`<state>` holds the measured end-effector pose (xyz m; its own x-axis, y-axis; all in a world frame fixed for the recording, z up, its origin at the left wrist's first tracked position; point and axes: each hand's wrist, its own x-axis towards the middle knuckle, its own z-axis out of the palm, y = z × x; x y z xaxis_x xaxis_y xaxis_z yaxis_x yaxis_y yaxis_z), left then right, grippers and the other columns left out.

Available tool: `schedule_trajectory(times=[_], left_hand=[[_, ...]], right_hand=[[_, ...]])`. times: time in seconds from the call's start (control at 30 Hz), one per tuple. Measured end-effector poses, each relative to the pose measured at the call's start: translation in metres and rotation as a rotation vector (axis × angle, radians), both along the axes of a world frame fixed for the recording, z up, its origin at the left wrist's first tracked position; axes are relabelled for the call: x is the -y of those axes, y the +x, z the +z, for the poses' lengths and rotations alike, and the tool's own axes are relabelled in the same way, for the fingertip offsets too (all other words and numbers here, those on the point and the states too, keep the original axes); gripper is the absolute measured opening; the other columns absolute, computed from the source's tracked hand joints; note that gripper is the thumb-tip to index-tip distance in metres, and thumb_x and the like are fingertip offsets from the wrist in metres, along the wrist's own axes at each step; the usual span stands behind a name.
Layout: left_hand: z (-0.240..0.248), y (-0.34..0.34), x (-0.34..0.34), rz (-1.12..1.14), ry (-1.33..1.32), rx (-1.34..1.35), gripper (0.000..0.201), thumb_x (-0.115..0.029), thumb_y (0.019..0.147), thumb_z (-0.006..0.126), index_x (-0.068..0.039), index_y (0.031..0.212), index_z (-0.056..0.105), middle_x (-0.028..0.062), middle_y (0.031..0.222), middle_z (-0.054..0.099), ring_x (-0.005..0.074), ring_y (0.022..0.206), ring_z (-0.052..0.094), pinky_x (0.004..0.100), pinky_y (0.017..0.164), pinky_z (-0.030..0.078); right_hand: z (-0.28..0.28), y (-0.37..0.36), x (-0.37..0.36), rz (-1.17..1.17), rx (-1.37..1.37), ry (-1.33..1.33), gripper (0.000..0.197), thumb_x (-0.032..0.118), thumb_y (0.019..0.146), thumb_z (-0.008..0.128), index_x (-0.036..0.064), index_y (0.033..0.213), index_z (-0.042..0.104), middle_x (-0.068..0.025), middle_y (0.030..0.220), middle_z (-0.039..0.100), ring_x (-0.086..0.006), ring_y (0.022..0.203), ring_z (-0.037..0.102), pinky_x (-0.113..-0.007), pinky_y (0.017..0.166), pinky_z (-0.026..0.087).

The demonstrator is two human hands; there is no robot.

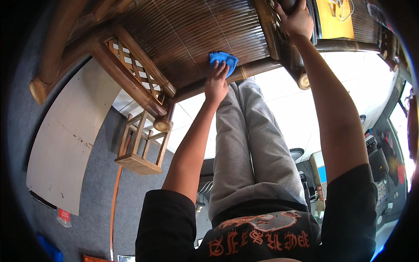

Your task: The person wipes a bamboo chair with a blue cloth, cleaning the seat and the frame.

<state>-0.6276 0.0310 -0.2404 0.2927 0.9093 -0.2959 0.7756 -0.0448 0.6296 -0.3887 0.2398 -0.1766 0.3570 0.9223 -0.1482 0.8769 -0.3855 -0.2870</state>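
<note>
My left hand [217,85] lies over a folded blue cloth [223,60] on the slatted bamboo seat [187,30]. Its fingers press the cloth against the slats near the front rail. At the upper right, my right hand [298,22] is wrapped around a dark rounded thing [288,6], cut off by the picture's top edge, whose kind I cannot make out. That hand is above a bamboo armrest [267,28] between the seat and a side surface.
A yellow board [334,19] with a pale cable [349,13] lies right of my right hand. Left of the seat is a latticed bamboo armrest [135,74]. A small wooden stool [142,161] and a pale wooden panel [65,144] are farther left.
</note>
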Motion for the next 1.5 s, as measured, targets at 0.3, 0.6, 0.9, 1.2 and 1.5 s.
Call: schedule_trajectory(times=[0.3,0.6,0.9,1.2,1.5], left_hand=[[0.001,-0.078,-0.05,0.247,0.32,-0.103,0.054,0.004,0.074,0.047,-0.004,0.128,0.046,0.0166,0.131,0.046,0.0403,0.126,0.035,0.0475,0.103,0.032],[-0.024,-0.129,-0.174,0.154,0.536,-0.226,0.049,0.0,0.076,0.048,-0.003,0.125,0.047,0.0188,0.132,0.043,0.0405,0.125,0.035,0.0474,0.103,0.032],[-0.036,-0.105,-0.102,0.305,0.269,-0.3,0.061,0.001,0.072,0.053,-0.004,0.131,0.04,0.0251,0.139,0.03,0.0403,0.129,0.029,0.0451,0.106,0.028],[-0.019,-0.055,0.024,0.399,-0.004,-0.365,0.069,0.003,0.071,0.053,-0.006,0.136,0.033,0.0256,0.142,0.022,0.0407,0.132,0.023,0.0441,0.108,0.025],[0.0,-0.062,-0.002,0.973,0.225,-0.115,0.062,0.003,0.073,0.044,-0.004,0.134,0.036,0.033,0.142,0.013,0.0475,0.13,0.021,0.0532,0.104,0.027]], right_hand=[[0.002,-0.003,-0.002,-0.004,0.01,-0.029,0.055,0.038,0.074,0.064,0.0021,0.109,0.042,-0.0248,0.094,0.057,-0.0417,0.087,0.056,-0.048,0.075,0.044],[-0.005,0.004,0.0,0.035,0.03,0.003,0.055,0.039,0.074,0.063,0.0015,0.107,0.042,-0.0257,0.094,0.057,-0.0424,0.086,0.056,-0.049,0.074,0.044],[0.001,-0.002,0.001,0.0,0.033,-0.062,0.058,0.042,0.076,0.061,0.0015,0.11,0.038,-0.0265,0.093,0.057,-0.0435,0.085,0.056,-0.05,0.072,0.045],[0.004,-0.004,-0.003,0.025,0.042,-0.085,0.06,0.047,0.076,0.06,0.0019,0.109,0.038,-0.0265,0.09,0.058,-0.0435,0.082,0.057,-0.05,0.07,0.045],[0.001,0.001,-0.001,0.002,0.059,-0.101,0.06,0.048,0.076,0.06,0.0018,0.106,0.038,-0.0267,0.09,0.057,-0.0439,0.082,0.057,-0.05,0.07,0.045]])
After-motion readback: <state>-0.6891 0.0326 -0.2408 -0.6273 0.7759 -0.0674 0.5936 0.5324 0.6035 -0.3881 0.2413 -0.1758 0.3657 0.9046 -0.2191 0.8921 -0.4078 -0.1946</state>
